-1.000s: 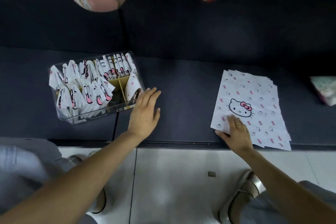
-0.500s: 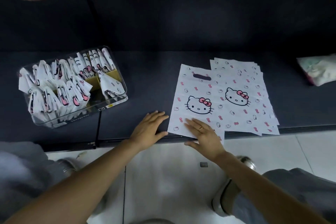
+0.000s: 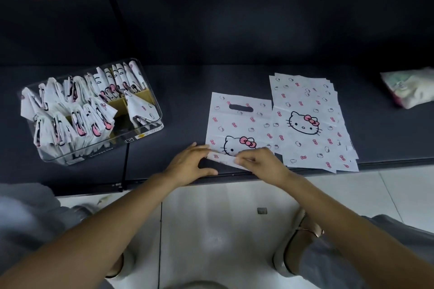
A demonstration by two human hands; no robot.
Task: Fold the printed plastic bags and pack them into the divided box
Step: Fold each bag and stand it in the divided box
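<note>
Hands (image 3: 192, 162) (image 3: 263, 162), two, on one bag (image 3: 237, 124)

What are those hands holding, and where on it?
One printed bag, by its near bottom edge. The left hand and right hand pinch that edge and turn it up into a narrow first fold.

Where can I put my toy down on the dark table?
Bare dark table lies between the clear box and the single bag, and behind the bags toward the back. Crowded: the bag stack, both hands folding at the near edge.
</note>
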